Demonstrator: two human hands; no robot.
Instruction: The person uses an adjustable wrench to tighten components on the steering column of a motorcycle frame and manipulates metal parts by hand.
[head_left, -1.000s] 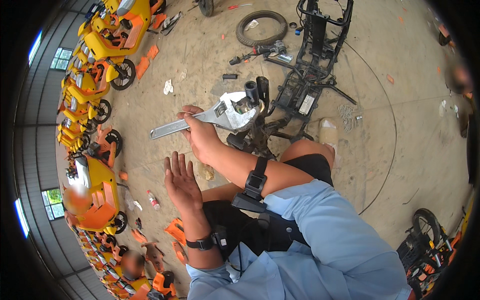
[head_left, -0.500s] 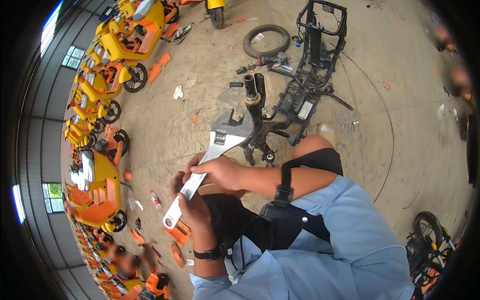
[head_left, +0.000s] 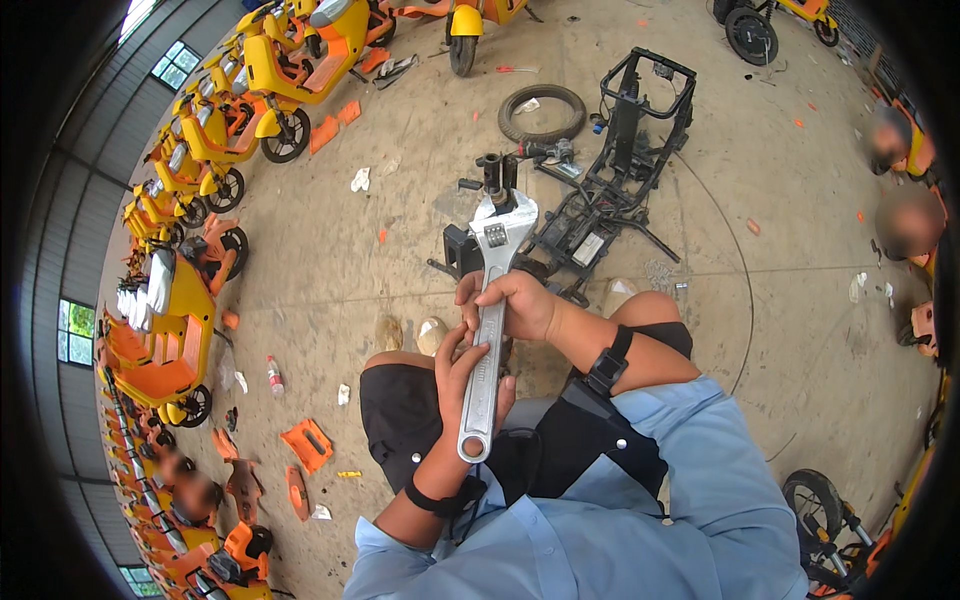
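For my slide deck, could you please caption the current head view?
Left grip and right grip on a silver adjustable wrench, a stripped black frame beyond, yellow scooters at left.

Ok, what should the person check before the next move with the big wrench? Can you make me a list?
1. Right hand holding the silver wrench: ok.
2. Left hand gripping the handle firmly: cannot tell; it touches it.
3. Wrench jaws fitted around the black tube: cannot tell; they overlap in view.
4. Blue sleeves away from the wrench: ok.
5. Floor tidy: not ok; an orange panel lies there.
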